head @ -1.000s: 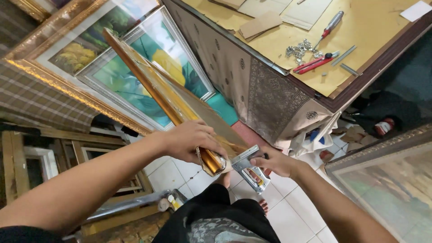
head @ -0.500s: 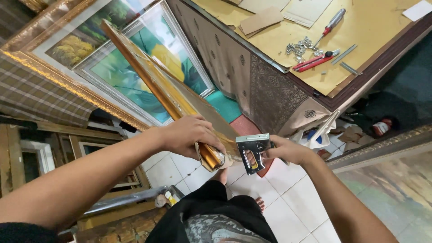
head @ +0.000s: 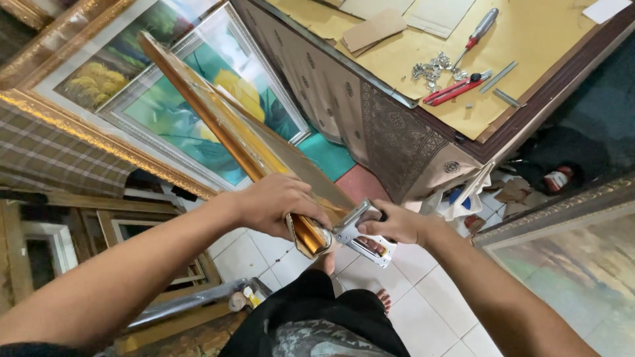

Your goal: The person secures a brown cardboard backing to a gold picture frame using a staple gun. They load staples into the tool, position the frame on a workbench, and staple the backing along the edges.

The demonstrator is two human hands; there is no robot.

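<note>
Left hand (head: 281, 206): fingers wrapped tight over the near corner of a gold picture frame (head: 225, 125), apparently to steady the corner for stapling. Right hand (head: 395, 225): fingers closed around the handle of a metal staple gun (head: 364, 237), whose nose presses against that same corner at 3 o'clock of the left hand. The frame runs from the hands up toward 11 o'clock, tilted, its far end over framed paintings (head: 198, 99) leaning on the floor. At 1 o'clock stands the bench (head: 529, 125), topped with yellow-brown paper and skirted with patterned cloth. On it lie a red utility knife (head: 456, 89), a red-handled screwdriver (head: 481, 28), a heap of small metal fittings (head: 433, 68) and cardboard offcuts (head: 374, 30), all well apart from the hands. A plain white slip (head: 605, 10) sits at the bench's far corner; no label legible. White floor tiles (head: 430, 297) below at 6 o'clock, one bare foot (head: 384, 301) showing.
</note>
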